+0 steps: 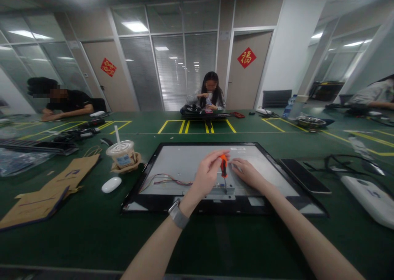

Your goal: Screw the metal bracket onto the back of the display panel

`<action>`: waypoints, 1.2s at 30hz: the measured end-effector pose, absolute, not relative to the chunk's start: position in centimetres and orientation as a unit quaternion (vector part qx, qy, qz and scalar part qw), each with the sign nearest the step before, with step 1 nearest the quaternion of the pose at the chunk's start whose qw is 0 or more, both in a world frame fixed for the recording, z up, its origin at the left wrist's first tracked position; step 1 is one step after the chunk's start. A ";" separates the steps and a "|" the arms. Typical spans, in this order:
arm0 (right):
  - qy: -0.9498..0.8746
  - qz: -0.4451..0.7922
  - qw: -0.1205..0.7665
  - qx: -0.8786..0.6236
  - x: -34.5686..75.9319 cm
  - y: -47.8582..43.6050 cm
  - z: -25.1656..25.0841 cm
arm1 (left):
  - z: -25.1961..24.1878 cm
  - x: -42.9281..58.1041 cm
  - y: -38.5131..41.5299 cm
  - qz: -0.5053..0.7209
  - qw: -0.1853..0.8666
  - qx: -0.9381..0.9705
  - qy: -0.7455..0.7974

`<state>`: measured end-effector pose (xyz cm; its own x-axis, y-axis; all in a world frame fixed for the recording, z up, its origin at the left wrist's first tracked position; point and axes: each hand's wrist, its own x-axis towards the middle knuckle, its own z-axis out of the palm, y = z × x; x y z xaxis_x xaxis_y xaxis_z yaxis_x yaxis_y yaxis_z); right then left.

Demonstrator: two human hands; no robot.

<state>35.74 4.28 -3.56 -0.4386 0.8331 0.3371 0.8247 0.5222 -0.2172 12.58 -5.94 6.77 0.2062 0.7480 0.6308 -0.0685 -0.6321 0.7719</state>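
Over a green table [92, 243], the left hand [207, 174] pinches an orange screwdriver [224, 167], tip indistinct; the right hand [248, 174], loosely open, rests on the panel [175, 161].

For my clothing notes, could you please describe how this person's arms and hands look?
The left hand and right hand are gloveless, the forearms without visible sleeves. A watch with silvery case and grey band circles the left wrist; the right wrist shows none.

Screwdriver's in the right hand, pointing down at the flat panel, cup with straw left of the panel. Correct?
Wrong hand: the head view shows the screwdriver in the grip of the left hand, pointing down at the flat panel. The cup with straw is left of the panel, as you said.
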 end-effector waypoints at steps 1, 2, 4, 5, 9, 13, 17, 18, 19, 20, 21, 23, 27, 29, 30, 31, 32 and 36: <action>-0.849 0.010 0.203 -0.488 35.7 4.3 -3.6 | 6.7 12.6 -5.9 0.581 0.346 0.694 0.247; -0.849 0.010 0.203 -0.488 35.7 4.3 -3.6 | 6.7 12.7 -5.9 0.584 0.335 0.695 0.253; -0.850 0.011 0.205 -0.485 35.7 4.3 -3.6 | 6.6 12.8 -6.0 0.595 0.306 0.692 0.272; -0.850 0.012 0.208 -0.484 35.7 4.3 -3.6 | 6.6 12.9 -6.0 0.601 0.292 0.689 0.282; -0.846 0.009 0.212 -0.490 35.8 4.3 -3.7 | 6.6 12.8 -6.2 0.605 0.270 0.689 0.292; -0.847 0.008 0.211 -0.488 36.0 4.4 -3.8 | 6.8 12.6 -6.2 0.607 0.283 0.689 0.276; -0.849 0.011 0.220 -0.480 36.0 4.6 -4.1 | 6.8 12.6 -6.1 0.624 0.221 0.682 0.311; -0.848 0.010 0.221 -0.481 36.0 4.6 -4.1 | 6.8 12.6 -6.1 0.624 0.206 0.685 0.316; -0.847 0.009 0.221 -0.483 36.0 4.6 -4.1 | 6.7 12.5 -6.1 0.622 0.198 0.689 0.315; -0.846 0.008 0.221 -0.485 36.0 4.6 -4.1 | 6.7 12.6 -6.1 0.618 0.198 0.695 0.309; -0.845 0.006 0.219 -0.488 35.9 4.5 -4.1 | 6.7 12.6 -6.1 0.613 0.204 0.702 0.300; -0.846 0.004 0.214 -0.489 35.8 4.5 -4.1 | 6.8 12.6 -6.2 0.601 0.226 0.715 0.278; -0.848 0.005 0.210 -0.487 35.8 4.5 -3.9 | 6.8 12.9 -6.4 0.605 0.225 0.711 0.280; -0.849 0.011 0.209 -0.486 35.9 4.5 -3.8 | 6.7 13.0 -6.3 0.613 0.205 0.705 0.292; -0.850 0.015 0.209 -0.484 35.9 4.5 -3.8 | 6.6 13.0 -6.3 0.616 0.198 0.702 0.296; -0.850 0.018 0.211 -0.481 36.0 4.5 -3.7 | 6.6 13.1 -6.3 0.619 0.194 0.699 0.300; -0.851 0.021 0.214 -0.479 36.0 4.6 -3.7 | 6.5 13.1 -6.2 0.622 0.193 0.696 0.303; -0.848 0.016 0.219 -0.482 35.9 4.5 -3.8 | 6.4 13.1 -6.2 0.626 0.196 0.688 0.309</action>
<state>35.90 4.52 -3.76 -0.4399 0.8245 0.3558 0.8108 0.5350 -0.2374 13.11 -6.15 6.42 0.0240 0.6708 0.7412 0.1804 -0.7322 0.6568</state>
